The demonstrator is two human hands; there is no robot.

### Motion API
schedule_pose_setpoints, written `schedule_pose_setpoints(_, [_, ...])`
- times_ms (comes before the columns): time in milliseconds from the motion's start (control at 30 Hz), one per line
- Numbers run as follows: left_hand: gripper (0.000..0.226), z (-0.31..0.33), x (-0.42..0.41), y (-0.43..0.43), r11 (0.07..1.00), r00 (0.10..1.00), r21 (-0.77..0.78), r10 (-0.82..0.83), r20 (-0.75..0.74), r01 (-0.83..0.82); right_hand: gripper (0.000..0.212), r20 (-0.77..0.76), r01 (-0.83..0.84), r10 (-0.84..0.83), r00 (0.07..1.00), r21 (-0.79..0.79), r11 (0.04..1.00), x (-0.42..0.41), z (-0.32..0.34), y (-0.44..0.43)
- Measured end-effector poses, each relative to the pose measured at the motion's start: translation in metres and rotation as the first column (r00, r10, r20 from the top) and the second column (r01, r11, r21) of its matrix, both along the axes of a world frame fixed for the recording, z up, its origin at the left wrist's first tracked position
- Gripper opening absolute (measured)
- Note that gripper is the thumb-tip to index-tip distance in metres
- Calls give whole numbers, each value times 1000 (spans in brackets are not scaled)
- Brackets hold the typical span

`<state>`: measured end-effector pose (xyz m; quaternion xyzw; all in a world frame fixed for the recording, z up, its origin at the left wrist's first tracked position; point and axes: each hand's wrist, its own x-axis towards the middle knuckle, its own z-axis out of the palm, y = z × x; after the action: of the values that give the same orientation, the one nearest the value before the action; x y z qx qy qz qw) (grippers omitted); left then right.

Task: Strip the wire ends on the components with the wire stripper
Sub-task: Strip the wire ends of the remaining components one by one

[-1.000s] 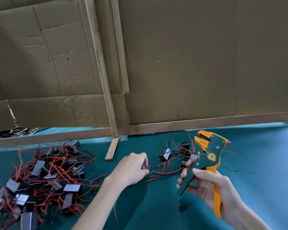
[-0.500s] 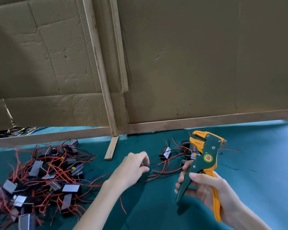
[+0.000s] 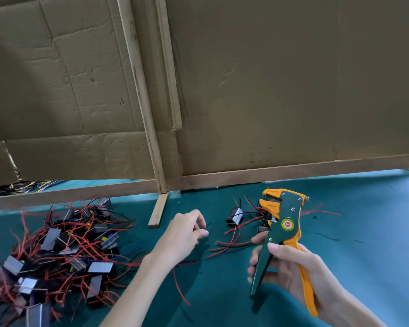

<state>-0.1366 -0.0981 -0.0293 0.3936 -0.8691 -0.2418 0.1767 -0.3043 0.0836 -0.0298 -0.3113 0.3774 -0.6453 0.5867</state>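
well left of the left hand's pinch lies the big pile of components (image 3: 54, 239), grey-faced black blocks tangled in red and black leads, none of them lifted. the left hand (image 3: 184, 232) sits where it was a second ago, fingers curled and tips drawn together over something thin and dark; i cannot tell whether a wire end is really pinched there. between the two grips, on the green cloth (image 3: 364, 256), a small cluster of components (image 3: 234, 215) trails red leads toward both hands. the wire stripper (image 3: 286, 223) has drifted a little leftward toward that pinch. its head is up, its orange jaws stand apart, and nothing is between them. the right hand (image 3: 286, 272) grasps it by the spread handles, fingers round the green one, the orange one along the palm. my reading is that the tool is closing in for a strip, but no wire has been fed to it yet.
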Motion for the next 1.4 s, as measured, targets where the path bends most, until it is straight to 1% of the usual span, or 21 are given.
schedule_pose_setpoints(167, [18,2,0,-1,1000,1000,-22,12,-15,-12,32,9,-4,4,1000,11,1000,-1,-1,0])
schedule_pose_setpoints(400, [6,5,-1,1,1000,998,-11,10,-56,-11,32,-12,-38,38,999,10,999,0,-3,-1])
schedule_pose_setpoints(500, [7,12,-1,4,1000,995,-12,14,-94,-15,39,-24,-45,45,999,12,999,1,-2,0])
schedule_pose_setpoints(567, [10,23,-2,10,1000,984,-7,-6,-178,5,39,-42,-57,57,997,8,998,1,-1,0])
schedule_pose_setpoints(667, [16,48,-2,24,996,919,9,-83,-386,94,33,-92,-103,101,991,-18,995,3,0,2])
schedule_pose_setpoints(700, [16,57,-3,30,992,894,-8,-121,-432,130,33,-110,-115,111,988,-32,993,3,0,3])
schedule_pose_setpoints(767, [14,70,-4,42,979,858,-64,-202,-472,195,34,-141,-127,119,983,-49,991,5,-1,3])
schedule_pose_setpoints(900, [11,80,-6,58,957,815,-91,-281,-507,274,34,-185,-184,166,969,-88,979,8,-3,6])
schedule_pose_setpoints(1167, [10,80,-6,62,951,814,-68,-294,-501,302,27,-208,-236,207,956,-124,964,7,-1,6])
schedule_pose_setpoints(1400, [14,82,-5,66,937,810,35,-281,-516,347,27,-246,-245,208,947,-130,961,8,0,6])
